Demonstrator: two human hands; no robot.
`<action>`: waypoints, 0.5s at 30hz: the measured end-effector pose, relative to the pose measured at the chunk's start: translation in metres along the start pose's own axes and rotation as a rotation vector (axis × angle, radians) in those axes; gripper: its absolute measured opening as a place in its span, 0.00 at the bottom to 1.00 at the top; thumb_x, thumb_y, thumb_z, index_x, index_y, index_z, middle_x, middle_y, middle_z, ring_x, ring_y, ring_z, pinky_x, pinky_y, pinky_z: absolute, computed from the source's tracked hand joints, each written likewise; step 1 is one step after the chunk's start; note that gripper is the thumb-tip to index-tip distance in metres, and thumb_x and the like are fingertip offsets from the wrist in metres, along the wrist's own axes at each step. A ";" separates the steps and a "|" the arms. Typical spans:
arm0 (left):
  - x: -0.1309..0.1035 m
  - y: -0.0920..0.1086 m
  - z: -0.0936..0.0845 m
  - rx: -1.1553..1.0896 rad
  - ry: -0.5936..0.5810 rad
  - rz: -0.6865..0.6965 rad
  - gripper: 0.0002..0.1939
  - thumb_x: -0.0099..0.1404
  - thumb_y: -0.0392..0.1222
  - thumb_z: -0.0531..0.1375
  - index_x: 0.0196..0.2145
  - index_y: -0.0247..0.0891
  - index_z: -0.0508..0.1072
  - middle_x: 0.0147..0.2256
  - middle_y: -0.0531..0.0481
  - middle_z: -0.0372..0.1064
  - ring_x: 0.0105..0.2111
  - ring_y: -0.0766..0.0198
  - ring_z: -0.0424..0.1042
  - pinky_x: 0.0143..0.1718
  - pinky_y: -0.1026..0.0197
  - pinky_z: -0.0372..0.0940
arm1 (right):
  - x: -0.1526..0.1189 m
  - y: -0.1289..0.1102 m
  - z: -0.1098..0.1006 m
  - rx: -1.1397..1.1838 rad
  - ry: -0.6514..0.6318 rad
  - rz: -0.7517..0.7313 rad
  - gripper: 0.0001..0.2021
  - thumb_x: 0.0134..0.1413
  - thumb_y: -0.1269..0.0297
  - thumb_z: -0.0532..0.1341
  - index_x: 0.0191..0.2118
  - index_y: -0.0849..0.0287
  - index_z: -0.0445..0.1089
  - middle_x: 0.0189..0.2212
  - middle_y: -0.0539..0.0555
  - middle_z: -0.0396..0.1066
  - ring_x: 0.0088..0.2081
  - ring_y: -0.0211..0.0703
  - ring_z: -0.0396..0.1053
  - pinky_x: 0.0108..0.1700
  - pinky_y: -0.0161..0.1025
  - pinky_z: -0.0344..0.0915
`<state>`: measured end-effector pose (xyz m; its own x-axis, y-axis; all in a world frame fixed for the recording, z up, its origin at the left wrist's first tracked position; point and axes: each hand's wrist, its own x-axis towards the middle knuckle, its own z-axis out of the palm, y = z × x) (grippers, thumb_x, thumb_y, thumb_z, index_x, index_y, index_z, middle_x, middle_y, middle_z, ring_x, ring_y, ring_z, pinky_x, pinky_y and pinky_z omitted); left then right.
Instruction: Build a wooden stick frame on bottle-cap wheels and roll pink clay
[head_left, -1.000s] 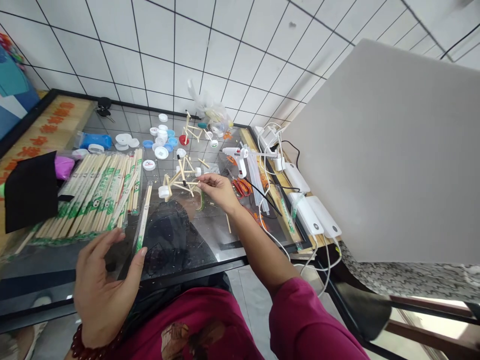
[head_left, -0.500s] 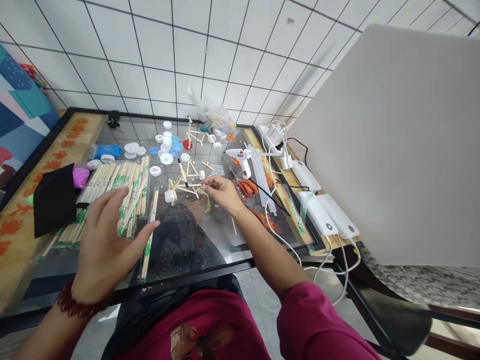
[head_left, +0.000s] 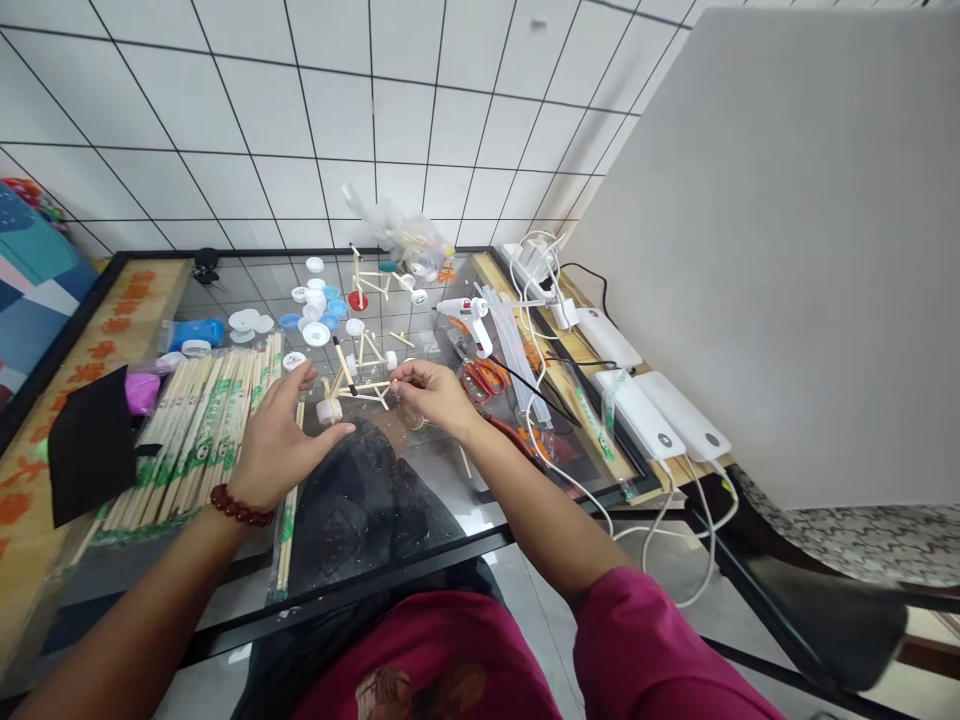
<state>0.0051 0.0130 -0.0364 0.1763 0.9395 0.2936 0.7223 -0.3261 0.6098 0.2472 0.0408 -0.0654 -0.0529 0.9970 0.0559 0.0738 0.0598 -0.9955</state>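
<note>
Reaching farther forward than in the earlier head view, the left hand (head_left: 281,450) was wide open and holding nothing, its thumb near the white cap (head_left: 328,411) at the left end of the stick frame (head_left: 344,365) on the glass table (head_left: 427,490). The right hand (head_left: 442,402) still pinched the frame's right end between thumb and fingertips, near the glue gun (head_left: 472,318), while 1 other frame (head_left: 357,278) remained farther back.

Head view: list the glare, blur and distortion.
In the head view, the glass tabletop mirrors the tiled wall and a dark silhouette, with bright glare near its front edge; wide-angle stretch slants the wall's outer grout lines; the black seat at lower right looks smeared.
</note>
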 end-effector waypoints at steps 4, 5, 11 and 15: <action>-0.004 -0.003 0.005 -0.026 -0.006 -0.014 0.43 0.57 0.54 0.70 0.66 0.37 0.64 0.57 0.37 0.74 0.57 0.43 0.74 0.61 0.41 0.68 | 0.000 0.000 0.000 -0.009 -0.011 0.000 0.05 0.49 0.64 0.68 0.34 0.57 0.77 0.28 0.46 0.75 0.30 0.36 0.70 0.38 0.35 0.65; -0.005 -0.004 0.006 -0.030 0.000 -0.002 0.41 0.58 0.54 0.69 0.65 0.37 0.66 0.56 0.38 0.75 0.56 0.44 0.75 0.60 0.41 0.68 | 0.000 -0.001 0.000 -0.008 -0.012 -0.003 0.05 0.49 0.64 0.67 0.34 0.57 0.77 0.28 0.46 0.75 0.31 0.36 0.70 0.38 0.35 0.65; -0.005 -0.003 0.009 -0.015 0.057 0.060 0.33 0.62 0.51 0.66 0.62 0.38 0.69 0.52 0.41 0.77 0.52 0.47 0.77 0.58 0.44 0.70 | -0.001 -0.003 -0.001 0.018 -0.026 0.003 0.05 0.49 0.64 0.67 0.33 0.57 0.76 0.27 0.46 0.75 0.30 0.36 0.69 0.36 0.35 0.64; -0.004 -0.003 0.009 -0.004 0.058 0.068 0.33 0.61 0.52 0.66 0.62 0.37 0.70 0.53 0.40 0.77 0.51 0.48 0.77 0.57 0.45 0.70 | -0.001 -0.004 -0.002 0.003 -0.017 0.008 0.05 0.50 0.64 0.66 0.34 0.58 0.76 0.27 0.46 0.75 0.30 0.36 0.69 0.37 0.35 0.64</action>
<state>0.0081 0.0107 -0.0458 0.1858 0.9078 0.3760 0.7077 -0.3891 0.5898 0.2490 0.0398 -0.0611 -0.0689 0.9966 0.0462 0.0717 0.0512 -0.9961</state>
